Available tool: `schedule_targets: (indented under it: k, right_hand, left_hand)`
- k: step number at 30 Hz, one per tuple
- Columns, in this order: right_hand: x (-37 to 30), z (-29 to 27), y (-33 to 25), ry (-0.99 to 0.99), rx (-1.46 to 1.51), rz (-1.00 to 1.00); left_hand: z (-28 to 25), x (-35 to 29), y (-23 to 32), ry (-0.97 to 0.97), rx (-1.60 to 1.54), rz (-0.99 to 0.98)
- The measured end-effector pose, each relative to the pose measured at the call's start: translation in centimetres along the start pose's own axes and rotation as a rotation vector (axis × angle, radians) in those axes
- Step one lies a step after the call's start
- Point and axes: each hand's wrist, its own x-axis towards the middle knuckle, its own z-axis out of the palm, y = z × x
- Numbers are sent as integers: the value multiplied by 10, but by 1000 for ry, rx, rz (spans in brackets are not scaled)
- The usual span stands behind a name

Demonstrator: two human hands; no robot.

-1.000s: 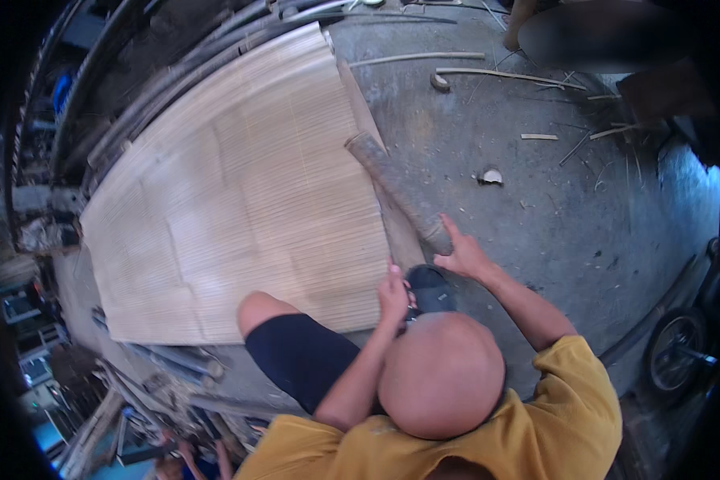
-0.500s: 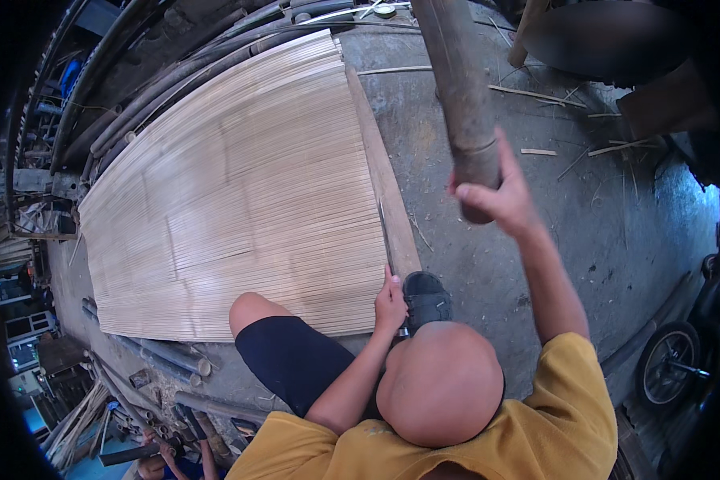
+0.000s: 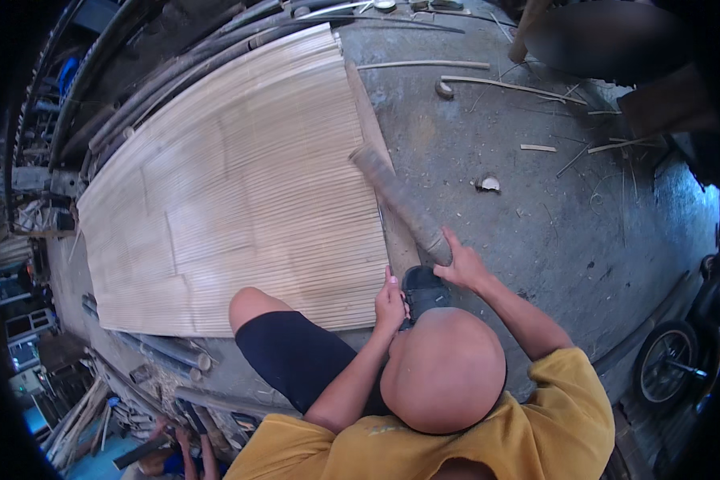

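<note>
My right hand [image 3: 466, 264] grips the near end of a thick bamboo pole piece [image 3: 404, 204], slightly blurred. It slants up and left across the mat's right edge, over a flat wooden plank [image 3: 366, 108]. My left hand [image 3: 390, 306] is closed around the handle of a long knife, low at the same edge; the bamboo piece and my fingers hide most of its blade. The mat [image 3: 248, 184] is a wide sheet of pale, thin bamboo slats laid side by side. A dark shoe [image 3: 426, 286] stands between my hands.
Loose strips [image 3: 512, 86] and a white-edged offcut [image 3: 489, 185] lie on the concrete floor at right. Dark poles [image 3: 176, 84] are stacked beyond the mat. A wheel [image 3: 668, 362] stands far right. At lower left another person's arms [image 3: 188, 452] work near bamboo pieces.
My right hand has swung the bamboo piece down and left, from raised above the floor to across the mat's right edge and plank. My left hand has stayed nearly in place.
</note>
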Motion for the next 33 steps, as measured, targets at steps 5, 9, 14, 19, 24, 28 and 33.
schedule_targets:
  k: [5, 9, 14, 19, 24, 28, 33]
  right_hand:
    - [29, -55, -48, 95, 173, 39]
    - [37, -109, -74, 299, 385, -173]
    - [9, -213, -147, 607, 394, -431]
    - [-9, -220, -154, 861, 814, -788]
    - [0, 1, 3, -148, -16, 64]
    - [10, -29, -36, -71, 16, -10]
    - [24, -140, -118, 368, 160, -398]
  left_hand:
    - [13, -13, 4, 116, 161, 216]
    - [8, 10, -25, 169, 522, 406]
    - [8, -21, 6, 19, 2, 53]
    - [7, -30, 1, 42, 2, 56]
    - [18, -26, -6, -3, -32, 43]
    - [11, -8, -4, 2, -30, 27]
    - [1, -11, -23, 20, -9, 83]
